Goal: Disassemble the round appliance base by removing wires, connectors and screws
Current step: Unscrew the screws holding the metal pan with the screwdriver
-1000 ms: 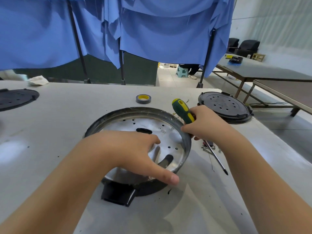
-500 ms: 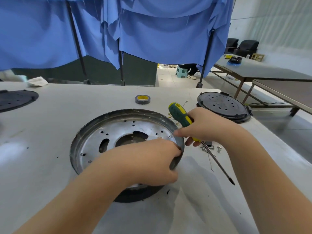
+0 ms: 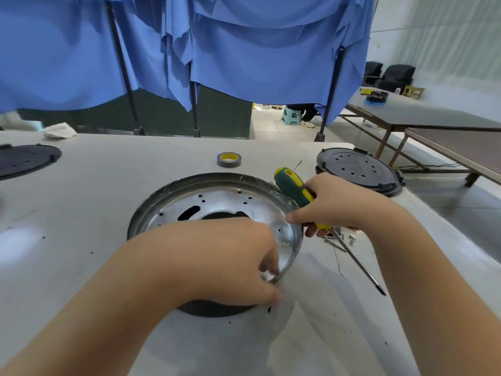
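The round appliance base point(image 3: 217, 202), a shiny metal pan with holes and a dark rim, lies on the white table in the middle of the head view. My left hand point(image 3: 230, 259) grips its near right rim, fingers curled over the edge. My right hand point(image 3: 333, 210) holds a green and yellow screwdriver point(image 3: 292, 189) at the base's right edge, with the shaft pointing down to the right. One fingertip of that hand touches the rim. A screw head point(image 3: 285, 243) shows inside the pan near the rim.
Loose screws point(image 3: 339, 240) lie on the table right of the base. A roll of grey tape point(image 3: 229, 159) sits behind it. A black round cover point(image 3: 357, 169) stands at the right, another black cover point(image 3: 24, 158) at the far left. Blue curtains hang behind the table.
The base has turned and settled flat; its black tab at the near edge is out of sight. My left hand slid from the pan's middle to the near right rim.
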`<state>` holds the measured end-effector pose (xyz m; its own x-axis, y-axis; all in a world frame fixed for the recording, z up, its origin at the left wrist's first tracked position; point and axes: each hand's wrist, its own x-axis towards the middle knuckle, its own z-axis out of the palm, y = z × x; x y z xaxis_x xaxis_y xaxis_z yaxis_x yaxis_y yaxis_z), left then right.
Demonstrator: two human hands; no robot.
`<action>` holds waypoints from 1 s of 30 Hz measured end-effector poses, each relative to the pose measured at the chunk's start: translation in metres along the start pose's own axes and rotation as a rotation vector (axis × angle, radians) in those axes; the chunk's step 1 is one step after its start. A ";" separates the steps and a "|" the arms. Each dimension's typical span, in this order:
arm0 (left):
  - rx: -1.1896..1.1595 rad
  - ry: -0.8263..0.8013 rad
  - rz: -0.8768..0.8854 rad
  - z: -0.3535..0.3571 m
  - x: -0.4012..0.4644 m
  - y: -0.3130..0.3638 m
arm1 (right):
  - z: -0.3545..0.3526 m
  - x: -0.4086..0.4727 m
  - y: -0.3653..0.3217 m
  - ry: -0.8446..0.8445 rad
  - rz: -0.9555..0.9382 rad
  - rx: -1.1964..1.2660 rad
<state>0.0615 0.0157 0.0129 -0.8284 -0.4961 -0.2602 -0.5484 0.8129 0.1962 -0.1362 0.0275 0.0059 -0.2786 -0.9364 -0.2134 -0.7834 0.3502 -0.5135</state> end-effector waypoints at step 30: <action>-0.132 0.123 0.010 0.011 0.026 -0.010 | -0.015 -0.015 -0.031 0.407 -0.308 1.143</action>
<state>0.0467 -0.0024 -0.0061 -0.8371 -0.5284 -0.1419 -0.5438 0.7749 0.3223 -0.1159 0.0300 0.0376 -0.4805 -0.8511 0.2115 0.0265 -0.2551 -0.9665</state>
